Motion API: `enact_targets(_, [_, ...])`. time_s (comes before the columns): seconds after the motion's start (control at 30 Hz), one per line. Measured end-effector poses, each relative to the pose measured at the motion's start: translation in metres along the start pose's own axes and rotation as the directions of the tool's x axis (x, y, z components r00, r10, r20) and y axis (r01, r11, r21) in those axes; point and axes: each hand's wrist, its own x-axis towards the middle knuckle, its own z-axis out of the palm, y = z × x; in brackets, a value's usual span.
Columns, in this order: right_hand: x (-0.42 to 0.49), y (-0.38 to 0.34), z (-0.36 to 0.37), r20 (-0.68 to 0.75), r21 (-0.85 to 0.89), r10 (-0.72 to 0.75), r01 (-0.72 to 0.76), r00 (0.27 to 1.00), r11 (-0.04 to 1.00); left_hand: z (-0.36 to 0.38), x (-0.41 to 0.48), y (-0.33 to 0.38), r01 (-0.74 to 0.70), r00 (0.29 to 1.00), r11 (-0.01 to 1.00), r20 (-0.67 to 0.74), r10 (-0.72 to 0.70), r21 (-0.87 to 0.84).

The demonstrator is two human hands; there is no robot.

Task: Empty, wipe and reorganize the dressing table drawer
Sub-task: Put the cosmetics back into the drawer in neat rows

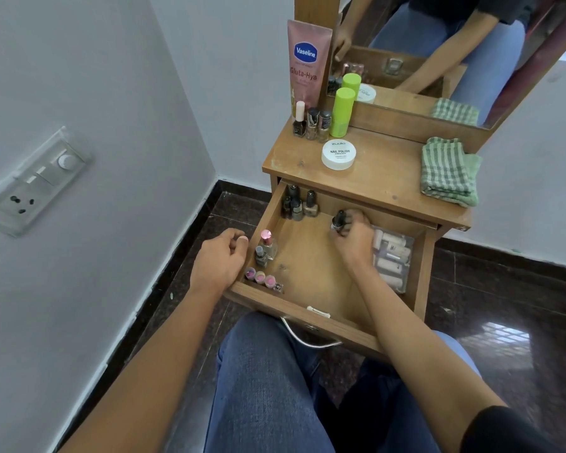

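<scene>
Open drawer (276, 300): beside its left wall our left hand (221, 256) hangs loosely curled, empty; farther in, our right hand (355, 238) grips a dark polish bottle (339, 220); we should lift it upright, clear of neighbours, towards the tabletop (383, 178).

The dressing table (383, 171) bears a pink tube (306, 63), polish bottles (312, 124), green bottle (342, 111), white jar (338, 154) and folded cloth (446, 171).
</scene>
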Motion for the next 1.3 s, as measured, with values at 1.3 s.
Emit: enact_targets(1.3, [0.029,-0.139,-0.064,-0.152,-0.173,-0.463,0.438,0.873,0.882,0.000,0.000,0.000,-0.017,1.000,1.000,0.015,0.018,-0.024])
